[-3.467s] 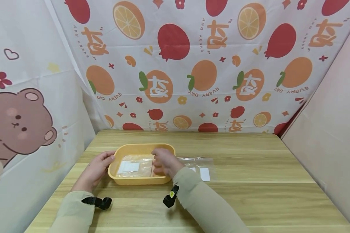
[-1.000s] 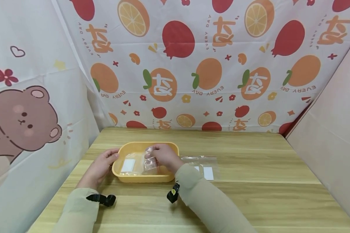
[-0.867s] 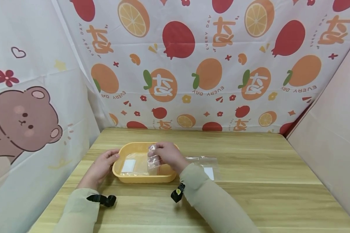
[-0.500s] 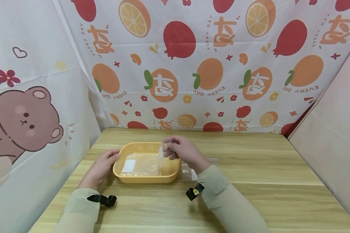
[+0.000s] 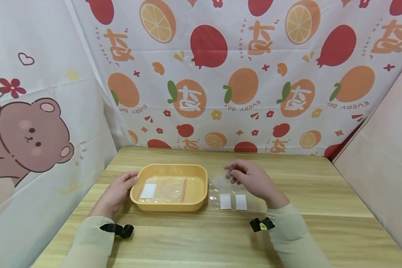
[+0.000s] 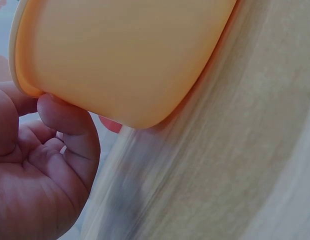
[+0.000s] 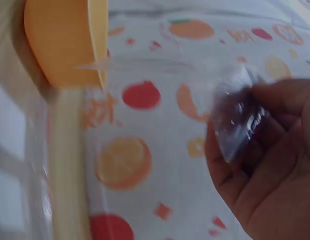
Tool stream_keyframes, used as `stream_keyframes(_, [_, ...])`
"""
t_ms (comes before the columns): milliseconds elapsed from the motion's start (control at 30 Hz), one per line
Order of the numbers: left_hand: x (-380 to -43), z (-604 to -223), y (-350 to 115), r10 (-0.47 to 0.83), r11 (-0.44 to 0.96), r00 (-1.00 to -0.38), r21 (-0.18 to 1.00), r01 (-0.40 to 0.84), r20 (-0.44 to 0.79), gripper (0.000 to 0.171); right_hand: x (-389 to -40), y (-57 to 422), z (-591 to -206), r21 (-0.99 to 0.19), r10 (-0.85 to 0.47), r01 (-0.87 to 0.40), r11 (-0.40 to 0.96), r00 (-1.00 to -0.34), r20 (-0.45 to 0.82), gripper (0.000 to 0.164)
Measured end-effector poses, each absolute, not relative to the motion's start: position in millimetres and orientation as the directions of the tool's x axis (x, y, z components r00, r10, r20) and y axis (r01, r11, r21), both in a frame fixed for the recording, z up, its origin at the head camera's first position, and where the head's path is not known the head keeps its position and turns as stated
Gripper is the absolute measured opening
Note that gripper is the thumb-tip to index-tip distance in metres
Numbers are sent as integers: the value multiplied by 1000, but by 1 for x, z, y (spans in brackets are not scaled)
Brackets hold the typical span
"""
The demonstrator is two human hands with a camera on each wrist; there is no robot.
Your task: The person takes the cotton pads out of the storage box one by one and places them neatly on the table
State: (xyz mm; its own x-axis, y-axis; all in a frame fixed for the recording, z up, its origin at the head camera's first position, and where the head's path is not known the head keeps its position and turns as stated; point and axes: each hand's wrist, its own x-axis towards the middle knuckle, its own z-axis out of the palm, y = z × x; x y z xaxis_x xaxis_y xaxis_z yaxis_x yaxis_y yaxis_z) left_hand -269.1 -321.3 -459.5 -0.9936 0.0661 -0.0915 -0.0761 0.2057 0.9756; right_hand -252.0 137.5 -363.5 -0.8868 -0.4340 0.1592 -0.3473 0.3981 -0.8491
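My left hand [image 5: 117, 191] holds the left end of a yellow plastic tray [image 5: 171, 207], thumb and fingers at its rim; in the left wrist view the thumb [image 6: 70, 117] bends against the tray's outer wall. Inside the tray lies a clear zip bag [image 5: 169, 190] with a white label and red seal line. My right hand [image 5: 254, 180] pinches another clear plastic bag between thumb and fingers; the right wrist view shows this bag [image 7: 237, 117] bunched at the fingertips. It hangs above flat clear bags [image 5: 215, 199] with two white labels, right of the tray.
The wooden table [image 5: 187, 238] extends in front and to the right. A fruit-print cloth [image 5: 207, 85] hangs behind it, a bear-print cloth [image 5: 33, 137] stands at the left and a plain pale panel [image 5: 385, 156] at the right.
My right hand has pinched a clear bag, lifted it out of the tray and carried it right, over the bags on the table. My left hand stays on the tray.
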Motion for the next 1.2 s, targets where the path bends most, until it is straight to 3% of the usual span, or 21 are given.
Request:
stream_keyframes(133, [-271, -459, -319, 72, 210, -993, 975, -78, -95, 54, -245, 167, -360, -732, -489, -467, 496, -847, 209, 21])
stream_keyframes(300, [-271, -456, -319, 73, 216, -993, 974, -74, -91, 55, -241, 194, -354, -639, -533, -524, 563, -821, 204, 21])
stream_keyframes(833, [-267, -458, -320, 60, 199, -995, 978, -69, -82, 56, -269, 228, -373, -547, -532, -470, 693, -845, 52, 39])
stream_keyframes(1200, [-268, -457, -317, 61, 201, -995, 977, -69, -83, 56, -274, 243, -382, -540, -510, -406, 738, -859, -51, 40])
